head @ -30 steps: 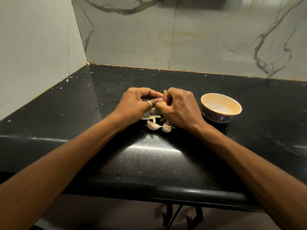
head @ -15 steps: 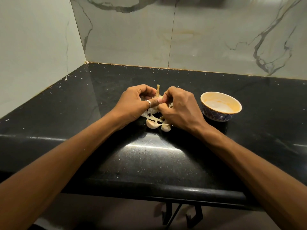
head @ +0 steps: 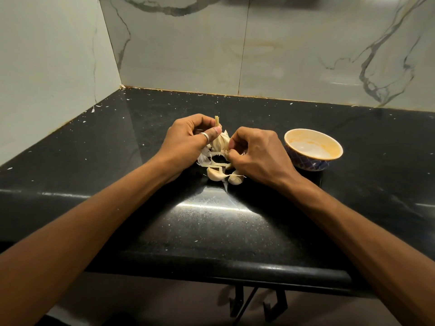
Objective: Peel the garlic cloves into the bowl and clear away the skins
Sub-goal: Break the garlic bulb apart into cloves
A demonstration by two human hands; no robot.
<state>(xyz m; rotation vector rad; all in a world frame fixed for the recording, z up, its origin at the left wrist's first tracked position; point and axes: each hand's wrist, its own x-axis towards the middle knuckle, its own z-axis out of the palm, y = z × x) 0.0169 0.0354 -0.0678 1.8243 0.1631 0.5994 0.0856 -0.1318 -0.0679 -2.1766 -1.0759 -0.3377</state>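
Observation:
My left hand (head: 188, 142) grips a garlic bulb (head: 220, 143) by its top, thumb near the dry stem that sticks up. My right hand (head: 255, 155) pinches at the bulb's lower right side, fingers curled against it. Two loose cloves (head: 215, 175) lie on the black counter just in front of my hands, with strips of papery skin (head: 204, 161) beside them under my left hand. A small bowl (head: 313, 149) with a blue patterned outside and a yellowish inside stands to the right of my right hand.
The black stone counter (head: 211, 222) runs into a corner of marble-look wall tiles at the back and left. Small white flecks dot its surface. The counter's rounded front edge is close to me, with dark metal hooks below it.
My hands have drawn slightly apart, so more of the bulb shows between them. My right hand has shifted a little to the right and lower on the bulb.

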